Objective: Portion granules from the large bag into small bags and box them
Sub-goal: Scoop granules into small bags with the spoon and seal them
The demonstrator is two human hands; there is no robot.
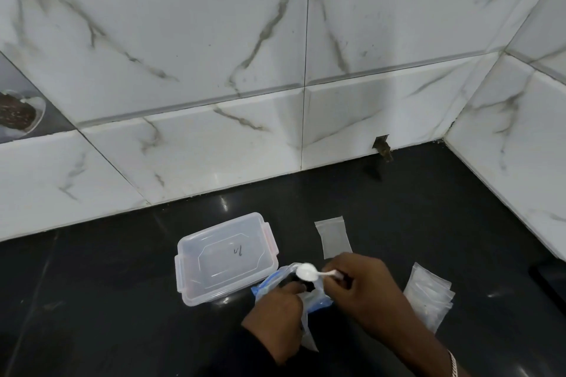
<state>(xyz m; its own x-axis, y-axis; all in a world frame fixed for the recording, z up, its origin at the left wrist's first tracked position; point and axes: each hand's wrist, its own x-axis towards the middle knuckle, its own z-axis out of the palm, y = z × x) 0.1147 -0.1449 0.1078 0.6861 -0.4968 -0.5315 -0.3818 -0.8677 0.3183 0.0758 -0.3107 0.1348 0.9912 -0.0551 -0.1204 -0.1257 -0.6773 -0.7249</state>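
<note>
A: Right hand (366, 291) pinched shut on the handle of a white plastic spoon (309, 271), bowl hanging right over the mouth of the large bag (294, 291). Left hand (277, 312) clamped on the bag's near side, holding the mouth open.

B: Bag location?

A: On the black counter (122, 300), directly under both hands, touching the near-right corner of the clear box (225, 257).

B: Handling?

A: Thin, soft film with a blue zip strip. My read: it will slump if released, so grip at the rim beside the zip, not mid-wall. Spoon is light and stiff, and a level scoop should hold. Granules would scatter easily on that glossy slab.

B: Small bags?

A: One single small bag (333, 237) lies flat just beyond the right hand. A stack of small bags (428, 300) sits off the right hand's outer side, near but apart. They look slippery and hard to peel open one-handed.

B: Anything unclear?

A: Can't see granules in the bag; hands cover most of it. Can't tell if the spoon is loaded, white on white. Box has a scribble on the bottom, unreadable, and looks empty. No lid in view. Lower forearms cut off by the frame edge.
</note>
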